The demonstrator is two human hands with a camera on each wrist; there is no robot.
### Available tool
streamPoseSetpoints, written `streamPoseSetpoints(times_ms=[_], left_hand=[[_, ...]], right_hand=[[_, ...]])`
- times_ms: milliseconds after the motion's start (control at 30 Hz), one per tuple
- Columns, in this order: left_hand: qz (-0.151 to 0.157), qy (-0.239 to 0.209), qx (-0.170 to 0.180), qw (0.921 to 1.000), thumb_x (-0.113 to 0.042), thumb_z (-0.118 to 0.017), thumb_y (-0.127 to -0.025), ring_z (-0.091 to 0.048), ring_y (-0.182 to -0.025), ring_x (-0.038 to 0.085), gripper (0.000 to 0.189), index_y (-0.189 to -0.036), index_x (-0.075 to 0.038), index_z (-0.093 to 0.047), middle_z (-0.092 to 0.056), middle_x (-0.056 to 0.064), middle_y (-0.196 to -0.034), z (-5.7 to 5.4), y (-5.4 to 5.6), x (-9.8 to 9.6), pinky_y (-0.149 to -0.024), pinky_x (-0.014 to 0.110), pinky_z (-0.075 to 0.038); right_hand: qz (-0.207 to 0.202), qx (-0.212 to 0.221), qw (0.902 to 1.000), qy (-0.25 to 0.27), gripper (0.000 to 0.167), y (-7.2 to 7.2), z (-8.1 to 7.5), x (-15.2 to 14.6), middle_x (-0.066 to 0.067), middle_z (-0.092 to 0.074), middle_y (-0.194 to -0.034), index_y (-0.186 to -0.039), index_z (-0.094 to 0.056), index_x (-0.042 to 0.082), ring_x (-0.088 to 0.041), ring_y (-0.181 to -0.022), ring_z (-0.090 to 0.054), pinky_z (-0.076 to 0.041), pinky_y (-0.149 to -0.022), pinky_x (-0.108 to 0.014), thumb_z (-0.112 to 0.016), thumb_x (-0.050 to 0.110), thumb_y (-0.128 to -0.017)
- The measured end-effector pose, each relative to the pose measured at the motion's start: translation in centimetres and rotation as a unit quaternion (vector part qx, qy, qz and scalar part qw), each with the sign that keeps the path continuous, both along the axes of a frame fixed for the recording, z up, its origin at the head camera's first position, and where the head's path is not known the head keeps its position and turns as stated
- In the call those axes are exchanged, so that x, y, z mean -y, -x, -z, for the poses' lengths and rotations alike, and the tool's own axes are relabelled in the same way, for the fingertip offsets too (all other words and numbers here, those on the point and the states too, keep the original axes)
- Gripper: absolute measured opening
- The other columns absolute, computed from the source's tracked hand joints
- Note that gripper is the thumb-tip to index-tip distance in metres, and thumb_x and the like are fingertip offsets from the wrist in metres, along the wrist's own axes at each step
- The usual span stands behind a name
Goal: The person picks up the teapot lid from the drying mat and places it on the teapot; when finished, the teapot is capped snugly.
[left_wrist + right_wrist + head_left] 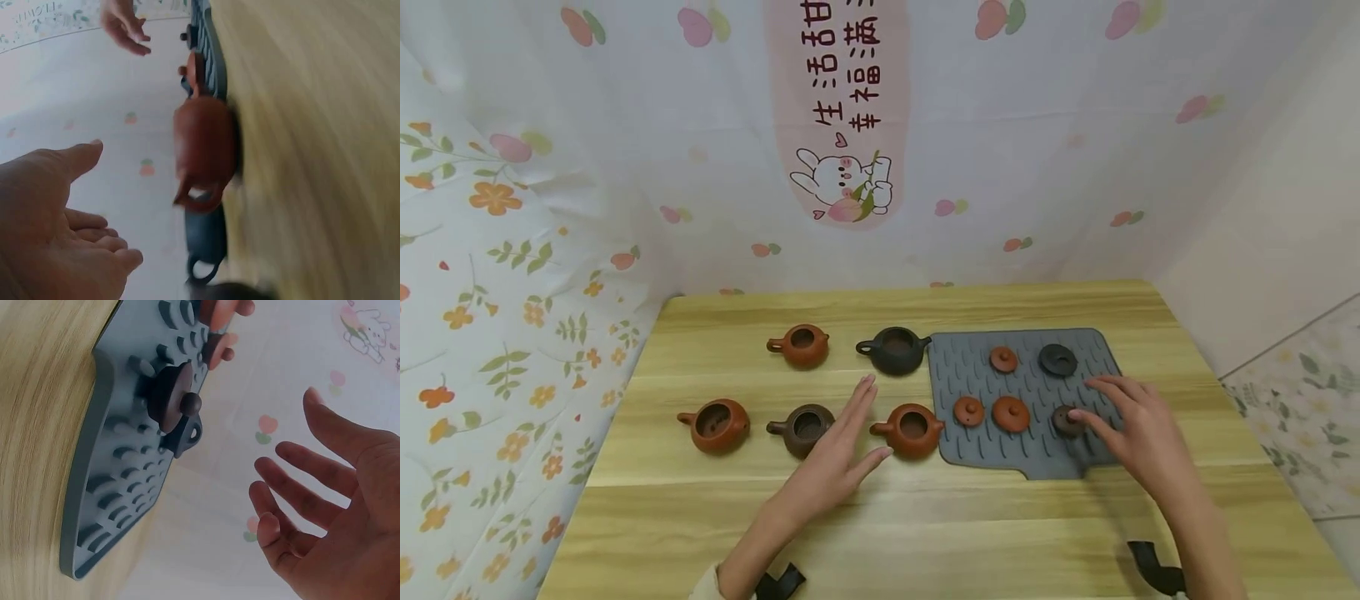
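My left hand (831, 471) hovers with extended fingers over the table, partly hiding a dark brown teapot (806, 425). Just right of it is a reddish teapot (913, 431) without a lid. Above the grey mat (985, 454) is my right hand (1142, 429), fingers loosely bent and nothing held. Its thumb overlaps the small dark brown lid (1064, 421) in the head view, but the right wrist view shows a gap between hand and lid (172, 400). A black lid (1057, 360) and reddish lids (1011, 413) lie on the mat too.
Other lidless teapots stand on the wooden table: a black one (895, 350) by the mat's left edge, an orange-brown one (801, 346) at the back, and another (718, 426) at far left. A patterned curtain (985, 167) hangs behind the table.
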State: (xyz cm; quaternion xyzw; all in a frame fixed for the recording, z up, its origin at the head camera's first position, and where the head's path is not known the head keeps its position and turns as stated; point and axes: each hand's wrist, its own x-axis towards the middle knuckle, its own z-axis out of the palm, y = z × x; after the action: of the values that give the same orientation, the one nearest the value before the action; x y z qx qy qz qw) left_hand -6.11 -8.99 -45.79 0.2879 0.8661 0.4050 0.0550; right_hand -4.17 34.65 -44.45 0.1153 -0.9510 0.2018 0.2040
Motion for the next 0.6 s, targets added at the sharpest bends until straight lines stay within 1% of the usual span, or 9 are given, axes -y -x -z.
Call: streamPoseSetpoints(times_ms=[100,200,267,300,367,467,500,533,600], left_hand=[[-0.003,-0.003,0.036,0.9993,-0.026,-0.071,-0.11,-0.016,-0.171,0.025,0.091,-0.178,-0.012,-0.012,-0.006,0.002,-0.187,0.5,0.0,-0.6,-0.131,0.056,-0.033],[-0.007,-0.001,0.051,0.9987,-0.028,-0.071,-0.11,-0.015,-0.171,0.023,0.091,-0.179,-0.016,-0.012,-0.005,-0.002,-0.186,0.9,0.1,-0.8,-0.132,0.055,-0.033],[-0.008,-0.004,0.047,0.9989,-0.028,-0.071,-0.11,-0.017,-0.171,0.026,0.09,-0.179,-0.016,-0.013,-0.007,0.001,-0.186,1.3,0.2,-0.8,-0.131,0.056,-0.035],[-0.005,-0.009,0.031,0.9995,-0.03,-0.069,-0.111,-0.019,-0.17,0.026,0.088,-0.179,-0.015,-0.014,-0.008,0.003,-0.187,2.1,0.4,-0.8,-0.13,0.053,-0.037],[-0.004,-0.017,0.02,0.9996,-0.032,-0.069,-0.111,-0.024,-0.169,0.032,0.088,-0.179,-0.014,-0.015,-0.012,0.01,-0.186,2.9,0.7,-0.8,-0.127,0.055,-0.041],[-0.007,-0.026,0.001,0.9996,-0.04,-0.066,-0.112,-0.027,-0.168,0.035,0.087,-0.178,-0.012,-0.017,-0.017,0.016,-0.184,4.6,1.1,-1.0,-0.126,0.055,-0.042],[-0.01,-0.032,-0.001,0.9994,-0.041,-0.067,-0.112,-0.028,-0.167,0.035,0.087,-0.178,-0.011,-0.019,-0.018,0.016,-0.184,5.2,1.3,-1.1,-0.126,0.057,-0.042],[-0.017,-0.037,0.008,0.9992,-0.04,-0.07,-0.11,-0.028,-0.167,0.036,0.088,-0.177,-0.011,-0.021,-0.02,0.016,-0.184,5.3,1.3,-1.2,-0.125,0.062,-0.041],[-0.025,-0.045,0.014,0.9986,-0.038,-0.073,-0.108,-0.027,-0.168,0.032,0.089,-0.177,-0.01,-0.024,-0.022,0.013,-0.184,6.3,1.6,-1.5,-0.126,0.062,-0.039]], right_hand=[[-0.002,0.008,1.0,-0.001,0.054,0.0,0.2,0.2,-0.032,-0.071,-0.126,-0.124,-0.075,-0.008,-0.055,-0.116,-0.061,-0.05,-0.094,-0.071,-0.097,0.011,-0.078],[-0.001,0.015,0.9999,-0.002,0.054,0.0,0.4,0.2,-0.032,-0.071,-0.126,-0.123,-0.076,-0.007,-0.055,-0.116,-0.062,-0.05,-0.093,-0.071,-0.097,0.009,-0.077],[-0.002,0.013,0.9999,-0.005,0.054,0.1,0.5,0.2,-0.031,-0.071,-0.124,-0.122,-0.076,-0.007,-0.055,-0.115,-0.063,-0.051,-0.093,-0.071,-0.097,0.007,-0.074],[-0.004,0.01,0.9999,-0.007,0.054,0.1,0.5,0.2,-0.03,-0.072,-0.122,-0.121,-0.076,-0.007,-0.054,-0.113,-0.064,-0.052,-0.092,-0.071,-0.098,0.006,-0.073],[-0.007,0.005,0.9999,-0.013,0.053,0.2,0.7,0.3,-0.028,-0.074,-0.119,-0.12,-0.077,-0.006,-0.053,-0.109,-0.068,-0.055,-0.089,-0.07,-0.098,0.004,-0.072],[-0.012,-0.001,0.9997,-0.02,0.051,0.4,0.9,0.5,-0.025,-0.075,-0.113,-0.116,-0.078,-0.005,-0.051,-0.102,-0.071,-0.058,-0.084,-0.068,-0.099,0.002,-0.07],[-0.01,0.001,0.9997,-0.021,0.049,0.5,0.9,0.7,-0.025,-0.075,-0.112,-0.115,-0.078,-0.006,-0.051,-0.101,-0.071,-0.058,-0.083,-0.067,-0.098,0.001,-0.071],[-0.008,0.003,0.9997,-0.022,0.048,0.6,1.0,0.8,-0.025,-0.075,-0.112,-0.114,-0.078,-0.006,-0.05,-0.101,-0.071,-0.058,-0.083,-0.067,-0.098,0.001,-0.072],[-0.001,0.009,0.9997,-0.023,0.045,0.7,1.2,1.0,-0.025,-0.074,-0.111,-0.113,-0.079,-0.006,-0.049,-0.1,-0.07,-0.058,-0.082,-0.067,-0.098,0.001,-0.073]])
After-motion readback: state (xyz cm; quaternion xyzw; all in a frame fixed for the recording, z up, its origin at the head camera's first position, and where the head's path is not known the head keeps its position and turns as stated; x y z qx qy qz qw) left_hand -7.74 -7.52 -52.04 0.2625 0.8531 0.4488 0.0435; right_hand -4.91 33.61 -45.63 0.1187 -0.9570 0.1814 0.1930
